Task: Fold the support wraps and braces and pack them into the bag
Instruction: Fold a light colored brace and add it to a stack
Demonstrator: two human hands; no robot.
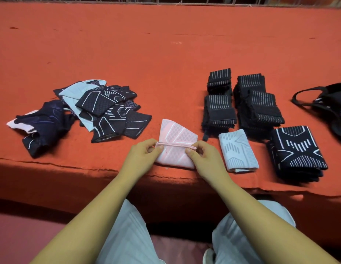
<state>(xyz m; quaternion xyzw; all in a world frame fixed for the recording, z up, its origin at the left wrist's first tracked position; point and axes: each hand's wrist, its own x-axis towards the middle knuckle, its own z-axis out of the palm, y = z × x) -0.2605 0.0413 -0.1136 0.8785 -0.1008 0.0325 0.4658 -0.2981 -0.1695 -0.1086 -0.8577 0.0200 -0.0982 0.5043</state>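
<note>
The left hand (142, 153) and the right hand (201, 154) each pinch one end of the pink brace (176, 144) near the table's (165, 54) front edge, so the fold stays straight; folded ones sit in neat piles (247, 105) on the right; the messy heap (101, 109) waits on the left; the black bag (335, 109) lies far right, ready for packing.

The pink brace (177, 134) fills the gap between your left hand (142, 157) and right hand (205, 159). Beyond them the red cloth (165, 73) lies open. A loose pile (101, 109) sits to the left, a grey brace (238, 151) just right.
</note>
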